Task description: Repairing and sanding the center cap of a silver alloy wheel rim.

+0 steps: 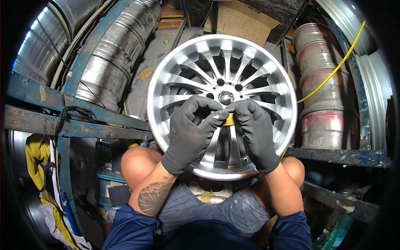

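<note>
Across the face of a silver multi-spoke wheel [234,93], two gloved hands come together just below the dark, shiny centre cap [226,98]. The left hand [192,129], in a dark grey knit glove, bends its fingers and presses thumb and forefinger on the left end of a small yellow piece [229,120]. The right hand [255,129], gloved alike, pinches the other end with curled fingers. The piece lies between the fingertips over the lower spokes; a thin grey strip shows along its upper edge, and whether that belongs to it cannot be told. Whether it touches the wheel is also unclear.

The wheel sits face up before the person, its near rim between the bare knees, above grey shorts. Round bolt holes ring the cap.

To the left, bare metal barrels [112,58] stand beyond a worn blue frame [37,92], with a yellow cloth [36,152] hanging below and a blue basket [109,189] near the left knee. A cardboard sheet [243,21] leans past the far rim. To the right, a yellow hose [333,75] crosses a red-marked metal stack [314,87].
</note>
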Demonstrator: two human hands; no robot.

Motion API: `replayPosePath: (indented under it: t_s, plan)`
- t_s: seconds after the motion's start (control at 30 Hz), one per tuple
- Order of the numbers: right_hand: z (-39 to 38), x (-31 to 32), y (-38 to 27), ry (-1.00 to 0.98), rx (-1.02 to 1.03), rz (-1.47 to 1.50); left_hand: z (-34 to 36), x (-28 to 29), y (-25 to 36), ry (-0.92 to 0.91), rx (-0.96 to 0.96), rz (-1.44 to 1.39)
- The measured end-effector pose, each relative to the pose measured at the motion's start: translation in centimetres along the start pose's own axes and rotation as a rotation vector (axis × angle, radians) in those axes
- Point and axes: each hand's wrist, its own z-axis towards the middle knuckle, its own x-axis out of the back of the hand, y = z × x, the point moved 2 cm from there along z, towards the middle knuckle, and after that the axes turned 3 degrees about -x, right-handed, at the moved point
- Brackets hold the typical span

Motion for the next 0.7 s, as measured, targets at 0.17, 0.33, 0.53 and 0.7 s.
replayPosePath:
  t_s: [0.17, 0.33, 0.53, 0.7]
  plan:
    - [-0.1, 0.0, 0.5, -0.019, -0.059, -0.031, 0.3, 0.3, -0.2, -0.035, -0.043, 0.02]
    - [-0.1, -0.1, -0.1, -0.018, -0.073, -0.12, 0.5, 0.5, -0.1, -0.124, 0.03, -0.014]
    - [0.0, -0.9, 1.3, 0.055, 0.037, 0.106, 0.4, -1.2, -0.3, 0.118, 0.222, -0.378]
    - [-0.6, -2.2, 2.4, 0.065, 0.027, 0.123, -0.4, -1.8, -1.3, 0.254, -0.102, 0.181]
